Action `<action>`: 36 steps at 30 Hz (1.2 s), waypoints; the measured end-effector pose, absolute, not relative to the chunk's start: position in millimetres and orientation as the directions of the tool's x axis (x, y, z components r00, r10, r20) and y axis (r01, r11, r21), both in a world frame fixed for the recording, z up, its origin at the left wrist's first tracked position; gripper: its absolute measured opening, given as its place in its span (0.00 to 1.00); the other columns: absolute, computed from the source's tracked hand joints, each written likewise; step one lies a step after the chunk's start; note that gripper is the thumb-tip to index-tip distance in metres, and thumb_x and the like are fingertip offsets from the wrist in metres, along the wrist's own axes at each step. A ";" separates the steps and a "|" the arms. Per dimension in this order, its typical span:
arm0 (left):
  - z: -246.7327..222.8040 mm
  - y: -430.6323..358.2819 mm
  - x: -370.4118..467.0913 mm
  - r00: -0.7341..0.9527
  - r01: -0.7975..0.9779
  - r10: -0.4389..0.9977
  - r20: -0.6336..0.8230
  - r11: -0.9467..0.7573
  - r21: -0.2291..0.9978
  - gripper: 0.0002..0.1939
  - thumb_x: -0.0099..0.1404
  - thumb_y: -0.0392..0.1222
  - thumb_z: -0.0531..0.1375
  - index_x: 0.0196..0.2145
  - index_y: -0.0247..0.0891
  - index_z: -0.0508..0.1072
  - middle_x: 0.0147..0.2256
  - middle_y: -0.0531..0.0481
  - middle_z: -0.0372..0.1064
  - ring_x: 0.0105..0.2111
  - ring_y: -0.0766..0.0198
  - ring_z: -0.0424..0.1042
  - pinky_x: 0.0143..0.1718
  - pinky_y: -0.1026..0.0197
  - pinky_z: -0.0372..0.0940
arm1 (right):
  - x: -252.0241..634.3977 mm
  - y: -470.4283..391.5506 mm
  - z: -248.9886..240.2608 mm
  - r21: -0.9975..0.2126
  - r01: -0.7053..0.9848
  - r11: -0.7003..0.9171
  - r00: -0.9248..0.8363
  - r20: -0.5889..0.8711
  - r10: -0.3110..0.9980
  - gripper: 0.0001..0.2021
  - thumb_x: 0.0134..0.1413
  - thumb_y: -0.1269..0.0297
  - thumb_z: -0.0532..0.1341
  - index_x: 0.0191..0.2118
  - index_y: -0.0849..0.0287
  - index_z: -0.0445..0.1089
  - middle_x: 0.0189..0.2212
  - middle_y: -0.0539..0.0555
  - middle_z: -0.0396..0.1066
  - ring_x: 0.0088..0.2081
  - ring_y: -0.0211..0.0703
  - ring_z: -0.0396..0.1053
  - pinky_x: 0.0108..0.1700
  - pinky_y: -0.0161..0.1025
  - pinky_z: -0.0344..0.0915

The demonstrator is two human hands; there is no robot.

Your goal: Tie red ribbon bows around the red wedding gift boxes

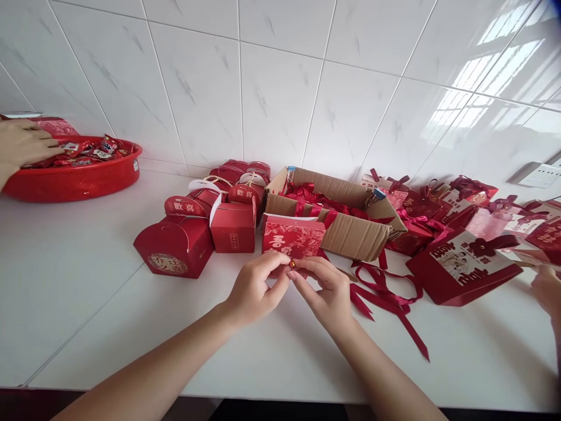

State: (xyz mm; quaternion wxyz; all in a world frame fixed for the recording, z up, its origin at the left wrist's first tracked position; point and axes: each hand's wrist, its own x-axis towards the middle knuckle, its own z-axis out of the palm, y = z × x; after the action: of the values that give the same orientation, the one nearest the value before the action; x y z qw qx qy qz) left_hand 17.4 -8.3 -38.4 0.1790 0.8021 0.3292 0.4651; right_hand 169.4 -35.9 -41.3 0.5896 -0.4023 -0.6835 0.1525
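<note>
My left hand (262,287) and my right hand (323,286) meet at the middle of the table, thumbs and fingertips pinched together. Between them shows a small round gold piece (293,264), too small to tell if it is a bell or a bead. Directly behind the fingers stands a red gift box (302,234) with white characters and a flower pattern. Its lower part is hidden by my hands. Dark red ribbons (385,286) lie loose to the right of my right hand.
Behind stands a cardboard box (350,234) of red ribbons. Left of it are several red boxes (179,245); a photo box (464,263) and others are at right. Another person's hand (26,143) reaches into a red basin (87,181) of wrapped sweets; another hand (547,289) shows at right.
</note>
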 end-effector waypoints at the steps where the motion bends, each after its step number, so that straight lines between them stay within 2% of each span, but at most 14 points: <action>1: -39.7 -7.7 17.2 0.344 0.392 0.684 0.643 -0.727 0.564 0.04 0.63 0.33 0.54 0.31 0.38 0.66 0.26 0.54 0.65 0.26 0.69 0.65 0.27 0.68 0.60 | 168.5 -36.1 -42.0 -0.712 0.350 0.609 0.026 0.657 0.753 0.06 0.51 0.68 0.65 0.37 0.59 0.75 0.33 0.56 0.75 0.32 0.41 0.74 0.34 0.36 0.75; 5: -44.8 -5.6 16.0 0.354 0.548 0.593 0.723 -0.758 0.354 0.04 0.61 0.33 0.55 0.31 0.38 0.69 0.24 0.53 0.67 0.24 0.67 0.66 0.27 0.66 0.60 | 165.8 -36.5 -43.3 -0.810 0.297 0.506 0.062 0.545 0.836 0.06 0.51 0.65 0.65 0.35 0.58 0.75 0.31 0.55 0.75 0.33 0.42 0.74 0.36 0.38 0.75; 9: -45.3 -4.3 16.7 0.401 0.643 0.514 0.758 -0.748 0.167 0.07 0.61 0.33 0.54 0.27 0.38 0.69 0.20 0.54 0.65 0.21 0.68 0.63 0.24 0.65 0.56 | 164.2 -36.0 -43.8 -0.828 0.328 0.455 0.099 0.509 0.855 0.05 0.51 0.64 0.64 0.33 0.58 0.74 0.30 0.54 0.76 0.32 0.42 0.74 0.34 0.38 0.75; 12: -44.3 -3.9 17.9 0.412 0.668 0.495 0.765 -0.735 0.116 0.08 0.61 0.32 0.54 0.26 0.38 0.69 0.19 0.54 0.65 0.20 0.67 0.63 0.23 0.65 0.55 | 163.9 -35.4 -44.3 -0.823 0.347 0.450 0.104 0.511 0.854 0.05 0.51 0.64 0.64 0.34 0.58 0.75 0.30 0.54 0.76 0.31 0.42 0.74 0.35 0.38 0.75; 21: -46.3 -5.3 18.9 0.424 0.666 0.478 0.769 -0.740 0.093 0.09 0.62 0.31 0.54 0.25 0.38 0.67 0.19 0.55 0.66 0.20 0.68 0.63 0.23 0.65 0.55 | 166.3 -32.0 -47.3 -0.795 0.394 0.461 0.082 0.530 0.844 0.05 0.52 0.68 0.61 0.33 0.58 0.75 0.29 0.53 0.76 0.30 0.41 0.75 0.33 0.36 0.76; 23: -47.7 -6.2 19.2 0.421 0.653 0.485 0.766 -0.749 0.115 0.09 0.61 0.31 0.54 0.24 0.38 0.67 0.19 0.55 0.66 0.20 0.68 0.63 0.23 0.65 0.55 | 166.4 -30.5 -49.2 -0.762 0.428 0.485 0.074 0.565 0.822 0.04 0.51 0.69 0.61 0.32 0.58 0.74 0.28 0.52 0.76 0.29 0.40 0.75 0.32 0.35 0.76; 25: -49.1 -7.5 19.7 0.403 0.630 0.525 0.749 -0.754 0.189 0.10 0.61 0.31 0.54 0.23 0.38 0.66 0.19 0.55 0.66 0.20 0.69 0.63 0.23 0.65 0.55 | 166.3 -29.1 -50.8 -0.705 0.482 0.519 0.062 0.619 0.783 0.04 0.50 0.70 0.61 0.31 0.57 0.74 0.27 0.52 0.76 0.27 0.40 0.75 0.31 0.35 0.75; 31: -47.5 -13.7 21.9 0.331 0.441 0.708 0.624 -0.701 0.561 0.06 0.64 0.35 0.55 0.28 0.38 0.68 0.23 0.54 0.68 0.23 0.69 0.65 0.25 0.67 0.59 | 165.9 -29.7 -49.8 -0.561 0.540 0.628 0.028 0.757 0.652 0.05 0.52 0.72 0.59 0.33 0.56 0.72 0.27 0.52 0.75 0.26 0.38 0.73 0.29 0.34 0.74; 33: -45.3 -15.5 22.5 0.315 0.380 0.716 0.623 -0.696 0.609 0.06 0.64 0.35 0.55 0.29 0.37 0.69 0.24 0.54 0.68 0.24 0.69 0.65 0.25 0.68 0.60 | 165.8 -31.3 -47.7 -0.551 0.531 0.644 0.026 0.770 0.637 0.06 0.53 0.72 0.59 0.34 0.56 0.72 0.27 0.52 0.75 0.26 0.38 0.73 0.29 0.34 0.74; 36: -42.4 -17.1 22.8 0.309 0.324 0.695 0.650 -0.719 0.615 0.06 0.64 0.34 0.55 0.29 0.37 0.69 0.24 0.54 0.68 0.23 0.70 0.65 0.26 0.68 0.60 | 166.2 -33.2 -45.0 -0.533 0.522 0.666 0.019 0.788 0.616 0.07 0.53 0.72 0.58 0.35 0.55 0.72 0.28 0.52 0.74 0.27 0.38 0.73 0.29 0.35 0.74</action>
State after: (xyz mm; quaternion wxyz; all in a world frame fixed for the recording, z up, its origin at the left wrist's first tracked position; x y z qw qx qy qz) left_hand 22.8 -17.1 -42.4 0.1888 0.7866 0.3238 0.4907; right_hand 166.2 -33.2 -45.0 0.5867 -0.4067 -0.6991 0.0400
